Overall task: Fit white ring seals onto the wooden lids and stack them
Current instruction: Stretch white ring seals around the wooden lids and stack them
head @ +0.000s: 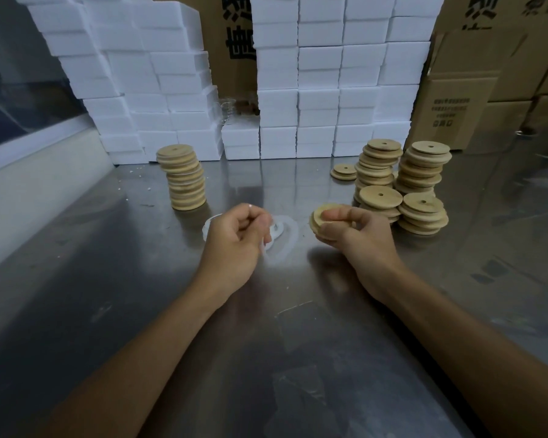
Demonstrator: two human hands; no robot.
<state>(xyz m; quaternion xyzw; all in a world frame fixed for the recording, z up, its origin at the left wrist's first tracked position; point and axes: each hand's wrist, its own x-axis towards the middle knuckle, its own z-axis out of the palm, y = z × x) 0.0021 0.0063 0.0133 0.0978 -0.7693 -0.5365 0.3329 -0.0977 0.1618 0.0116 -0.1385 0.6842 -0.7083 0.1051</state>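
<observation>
the right hand (345,227) is gripping a wooden lid (318,221) by its rim, thumb on top, fingers curled under, just above the table (298,343) mid-area. the left hand (234,238) is pinching a white ring seal (280,240) off a small pile of rings there; blur is hiding the exact grip. seal is looking thin, soft, v. light & floppy, so it is best taken at the edge. lid is looking stiff, light & smooth, so hold at rim. sealed stack (184,178) is standing toward the far left edge, bare stacks (402,188) toward the far right.
</observation>
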